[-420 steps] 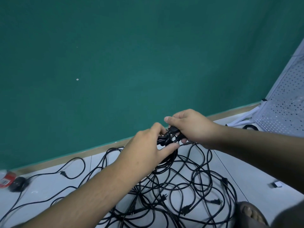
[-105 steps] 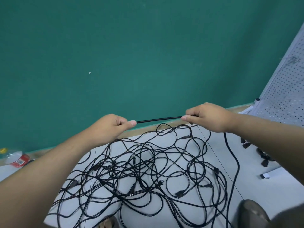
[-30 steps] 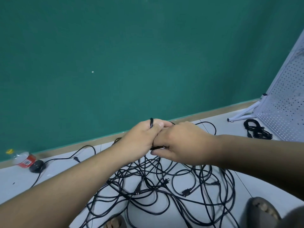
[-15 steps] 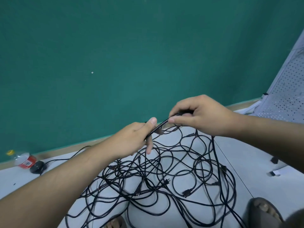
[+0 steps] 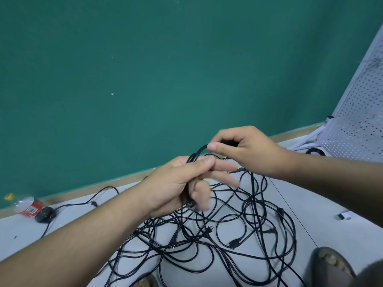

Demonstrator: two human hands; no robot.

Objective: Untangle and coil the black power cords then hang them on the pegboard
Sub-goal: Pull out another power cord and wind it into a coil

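on the floor one tangled heap is spread; one black cord is gripped by left hand and right hand.

Cords: I see black.
Wall behind cords: teal.
Pegboard right of cords: white, dotted.
Bottle left of cords: red label.

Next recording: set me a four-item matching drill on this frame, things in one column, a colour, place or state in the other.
Things:
1 bottle
2 pegboard
3 cord tangle
4 left hand

Descriptions:
A white, far right
B black, spread out in the centre
C grips a cord
D red label, far left

Pairs: 1-D, 2-A, 3-B, 4-C
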